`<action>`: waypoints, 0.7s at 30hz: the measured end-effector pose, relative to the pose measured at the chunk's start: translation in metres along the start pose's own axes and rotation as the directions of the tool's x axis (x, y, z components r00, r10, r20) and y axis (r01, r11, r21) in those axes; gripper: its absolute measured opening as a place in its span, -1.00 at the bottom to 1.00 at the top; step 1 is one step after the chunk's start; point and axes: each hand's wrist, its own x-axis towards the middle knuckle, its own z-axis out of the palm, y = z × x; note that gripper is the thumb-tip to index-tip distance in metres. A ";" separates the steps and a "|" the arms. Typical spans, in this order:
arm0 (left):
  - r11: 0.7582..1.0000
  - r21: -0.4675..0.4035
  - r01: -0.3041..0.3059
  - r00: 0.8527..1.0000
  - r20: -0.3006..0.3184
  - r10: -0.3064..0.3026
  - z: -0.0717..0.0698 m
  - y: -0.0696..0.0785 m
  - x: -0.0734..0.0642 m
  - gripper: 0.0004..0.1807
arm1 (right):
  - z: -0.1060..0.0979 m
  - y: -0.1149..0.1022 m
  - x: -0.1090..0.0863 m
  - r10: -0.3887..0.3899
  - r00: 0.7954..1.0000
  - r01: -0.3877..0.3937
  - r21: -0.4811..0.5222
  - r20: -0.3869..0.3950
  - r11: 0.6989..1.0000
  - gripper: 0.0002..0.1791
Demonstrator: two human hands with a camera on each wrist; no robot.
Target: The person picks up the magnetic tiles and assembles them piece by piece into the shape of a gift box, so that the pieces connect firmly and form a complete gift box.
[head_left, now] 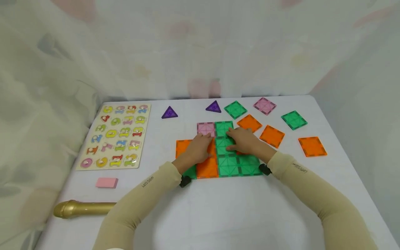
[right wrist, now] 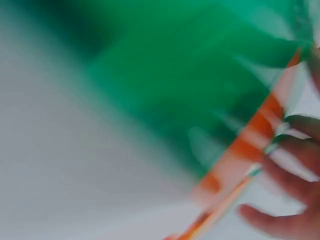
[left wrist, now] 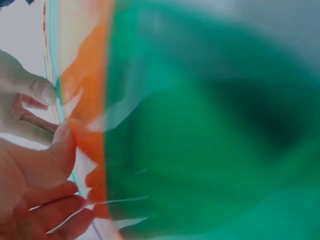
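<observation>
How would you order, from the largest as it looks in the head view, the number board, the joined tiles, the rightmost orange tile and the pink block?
1. Number board and joined tiles: too close to rank, as left hand and right hand partly cover the tiles.
2. Rightmost orange tile
3. Pink block

Glossy, see-through plastic tiles [head_left: 227,165]

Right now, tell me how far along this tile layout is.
Looks done: a block of pink, orange and green tiles sits joined in the middle. In hand: the left hand and right hand both rest on that block. Probably left: six loose squares and two purple triangles lie outside it.
</observation>
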 end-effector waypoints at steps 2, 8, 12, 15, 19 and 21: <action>1.000 -0.005 -0.007 1.000 -0.019 0.007 0.002 0.001 -0.001 -0.17 | 0.000 0.005 -0.003 -0.010 1.000 0.010 0.028 -0.009 1.000 -0.23; 1.000 0.013 -0.027 0.999 -0.047 0.028 -0.001 0.007 0.001 -0.23 | -0.008 0.033 -0.021 0.047 0.997 -0.044 0.051 -0.066 0.998 -0.42; 0.998 -0.024 -0.059 0.996 -0.067 0.058 -0.006 0.020 0.013 -0.35 | -0.018 0.064 -0.046 0.232 0.971 -0.231 0.018 -0.056 0.973 -0.41; 0.995 -0.031 -0.095 0.991 -0.093 0.092 -0.013 0.034 0.031 -0.40 | -0.020 0.086 -0.063 0.353 0.935 -0.353 -0.008 -0.014 0.935 -0.24; 0.992 0.004 -0.126 0.985 -0.116 0.125 -0.017 0.061 0.070 -0.45 | -0.015 0.105 -0.077 0.390 0.920 -0.390 0.009 0.031 0.921 -0.13; 0.992 0.033 -0.119 0.986 -0.111 0.122 -0.015 0.074 0.091 -0.47 | -0.010 0.106 -0.083 0.389 0.921 -0.390 0.009 0.024 0.921 -0.13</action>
